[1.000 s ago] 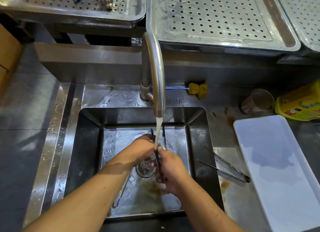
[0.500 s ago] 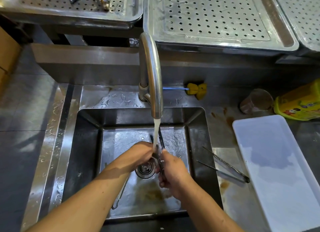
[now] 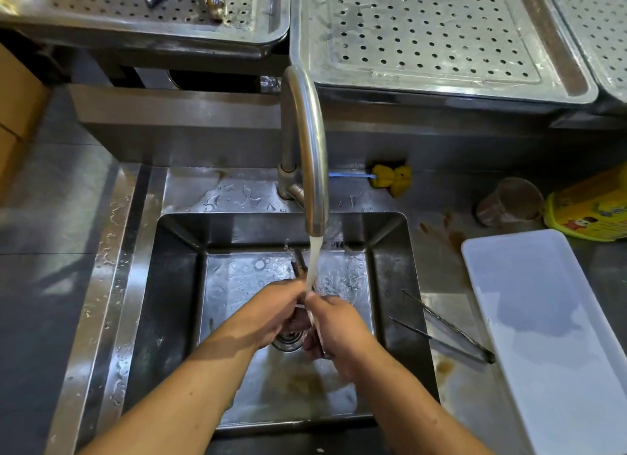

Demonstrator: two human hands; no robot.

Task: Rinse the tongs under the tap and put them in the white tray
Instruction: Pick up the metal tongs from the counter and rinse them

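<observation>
Tongs [image 3: 298,266] held under running tap [image 3: 311,149].

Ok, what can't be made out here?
Head view:
tongs under the tap: middle hidden by the left hand and right hand gripping them.
drain: partly covered by hands.
white tray: near end cut off by frame edge.
yellow pack: cut by right edge, print too small.

left arm [image 3: 190,383] and right arm [image 3: 403,390] bare, both reaching forward and slanting in, left hand [image 3: 271,315] and right hand [image 3: 336,325] meeting in the middle, fingers of both curled round the thin tongs [image 3: 299,268]
</observation>
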